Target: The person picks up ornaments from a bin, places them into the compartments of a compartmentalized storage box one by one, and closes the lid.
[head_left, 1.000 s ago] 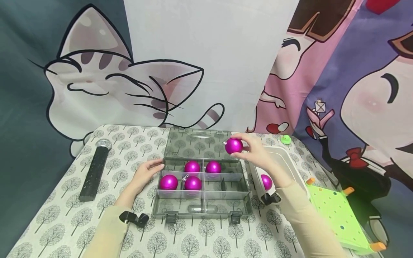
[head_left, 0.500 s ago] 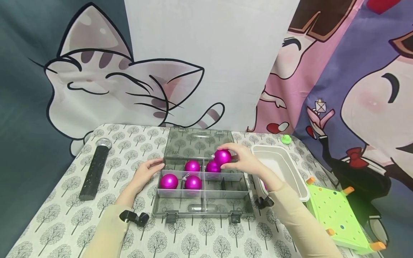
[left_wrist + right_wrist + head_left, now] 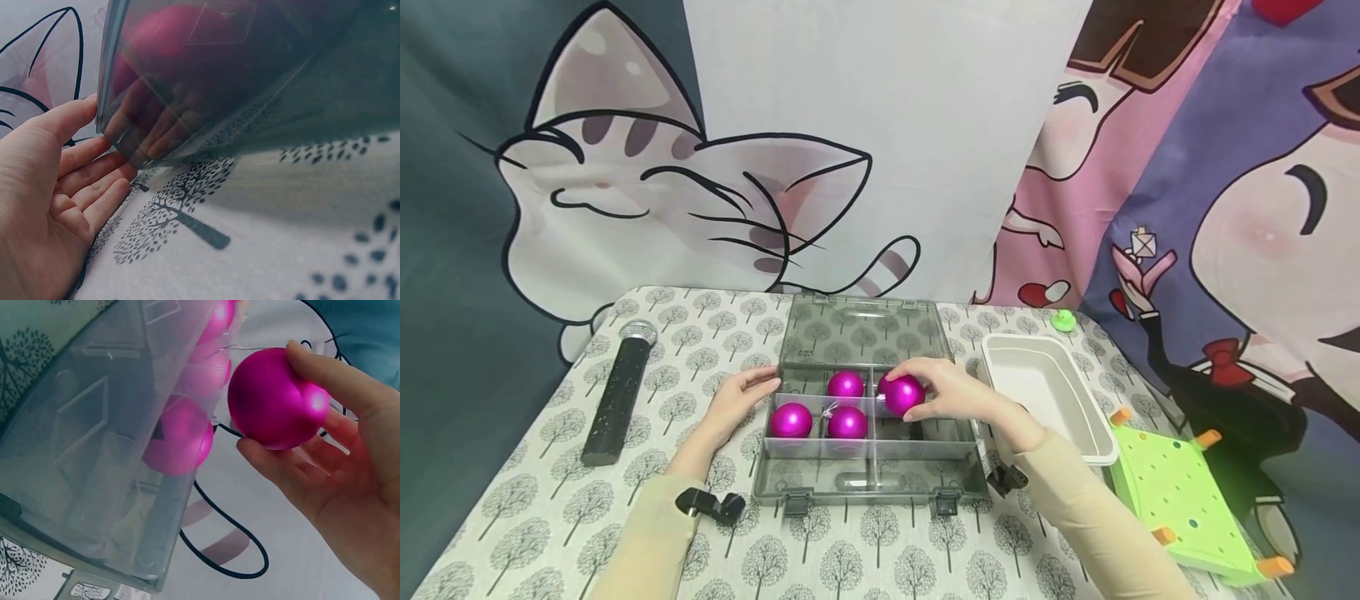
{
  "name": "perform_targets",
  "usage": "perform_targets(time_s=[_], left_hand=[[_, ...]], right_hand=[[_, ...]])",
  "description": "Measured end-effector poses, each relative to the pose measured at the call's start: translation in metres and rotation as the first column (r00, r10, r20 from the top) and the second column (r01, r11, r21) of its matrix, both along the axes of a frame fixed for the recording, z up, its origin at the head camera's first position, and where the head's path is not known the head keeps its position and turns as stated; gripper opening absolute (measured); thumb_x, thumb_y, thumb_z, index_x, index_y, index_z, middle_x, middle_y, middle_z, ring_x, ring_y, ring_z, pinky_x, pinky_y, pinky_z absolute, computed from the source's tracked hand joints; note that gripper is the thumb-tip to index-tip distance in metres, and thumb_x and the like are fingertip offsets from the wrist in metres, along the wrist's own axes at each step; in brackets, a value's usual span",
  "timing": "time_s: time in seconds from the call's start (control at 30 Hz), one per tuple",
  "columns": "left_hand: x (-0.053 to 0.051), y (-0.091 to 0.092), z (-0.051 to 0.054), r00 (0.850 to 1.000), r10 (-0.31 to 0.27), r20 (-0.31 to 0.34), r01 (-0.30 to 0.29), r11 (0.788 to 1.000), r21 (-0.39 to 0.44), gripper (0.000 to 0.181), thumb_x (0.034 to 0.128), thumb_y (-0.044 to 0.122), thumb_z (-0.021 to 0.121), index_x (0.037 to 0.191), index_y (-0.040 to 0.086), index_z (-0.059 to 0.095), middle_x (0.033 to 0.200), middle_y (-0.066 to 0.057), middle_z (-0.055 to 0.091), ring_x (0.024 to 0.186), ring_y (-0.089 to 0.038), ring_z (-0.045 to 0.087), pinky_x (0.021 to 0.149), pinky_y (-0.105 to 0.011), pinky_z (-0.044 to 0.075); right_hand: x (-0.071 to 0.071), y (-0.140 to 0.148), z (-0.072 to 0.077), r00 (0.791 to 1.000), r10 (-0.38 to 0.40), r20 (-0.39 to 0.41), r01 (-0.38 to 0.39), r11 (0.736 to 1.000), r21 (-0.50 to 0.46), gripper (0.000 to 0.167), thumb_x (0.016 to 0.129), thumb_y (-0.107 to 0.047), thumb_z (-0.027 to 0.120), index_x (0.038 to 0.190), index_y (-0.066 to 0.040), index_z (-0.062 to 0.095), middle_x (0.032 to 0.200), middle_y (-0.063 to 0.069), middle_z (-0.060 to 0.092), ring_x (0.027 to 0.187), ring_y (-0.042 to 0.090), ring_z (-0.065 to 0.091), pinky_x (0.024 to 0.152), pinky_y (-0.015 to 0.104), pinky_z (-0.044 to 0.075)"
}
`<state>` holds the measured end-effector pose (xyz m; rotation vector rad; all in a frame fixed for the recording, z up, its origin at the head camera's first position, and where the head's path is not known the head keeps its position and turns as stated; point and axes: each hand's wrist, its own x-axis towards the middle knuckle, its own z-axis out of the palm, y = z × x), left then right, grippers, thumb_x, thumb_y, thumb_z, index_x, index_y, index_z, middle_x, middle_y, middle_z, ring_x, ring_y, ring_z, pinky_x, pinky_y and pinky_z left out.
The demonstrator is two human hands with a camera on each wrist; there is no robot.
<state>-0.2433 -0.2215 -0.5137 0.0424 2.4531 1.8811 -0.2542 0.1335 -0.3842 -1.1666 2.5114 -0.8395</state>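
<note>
My right hand [image 3: 951,390] grips a shiny magenta Christmas ball [image 3: 901,396] between thumb and fingers. It is held over the right half of a clear grey compartment box [image 3: 925,471], whose lid lies back. In the right wrist view the held ball [image 3: 275,400] is beside the box, with other balls [image 3: 181,437] showing through the wall. One ball [image 3: 846,386] sits in the back row; two more [image 3: 792,421] lie in the middle row's left compartments. My left hand [image 3: 733,404] rests at the box's left side, relaxed fingers touching the wall.
A white plastic tub [image 3: 1052,392] stands right of the box. Beyond it lie a light-green pegged board [image 3: 1183,500] with orange legs and a small green duck [image 3: 1063,321]. On the left is a black microphone [image 3: 619,396]. A tree-print cloth [image 3: 842,554] covers the table.
My right hand has carried the magenta ball left and down from above the lid's right edge to the box's compartments. The left hand has stayed at the box's side.
</note>
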Motion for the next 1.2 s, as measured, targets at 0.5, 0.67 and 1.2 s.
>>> perform_targets(time_s=[0.5,0.67,1.2], left_hand=[[0.002,0.001,0.004,1.0,-0.007,0.002,0.007,1.0,0.003,0.057,0.096,0.03,0.063,0.14,-0.003,0.048,0.141,-0.024,0.052,0.134,-0.039,0.047,0.115,-0.05,0.034],[0.002,0.001,0.003,1.0,-0.006,0.001,0.006,1.0,0.008,0.057,0.0957,0.029,0.063,0.139,-0.004,0.048,0.141,-0.025,0.051,0.134,-0.039,0.047,0.115,-0.05,0.034],[0.003,0.001,0.003,1.0,-0.016,-0.004,0.016,1.0,0.023,0.056,0.097,0.028,0.061,0.14,-0.005,0.047,0.141,-0.026,0.052,0.133,-0.04,0.047,0.116,-0.05,0.033]], right_hand=[[0.004,-0.005,-0.009,0.997,0.063,-0.052,-0.055,0.989,0.136,0.056,0.074,-0.015,0.083,0.125,-0.004,0.062,0.133,0.018,0.06,0.102,0.023,0.066,0.089,0.03,0.056],[0.005,-0.006,-0.01,0.996,0.065,-0.069,-0.054,0.987,0.149,0.056,0.074,-0.014,0.083,0.125,-0.005,0.062,0.134,0.018,0.06,0.111,0.028,0.064,0.097,0.041,0.054],[0.006,-0.006,-0.011,0.997,0.072,-0.026,-0.067,0.984,0.168,0.057,0.076,-0.016,0.081,0.128,-0.005,0.06,0.138,0.017,0.057,0.082,0.013,0.063,0.1,0.042,0.051]])
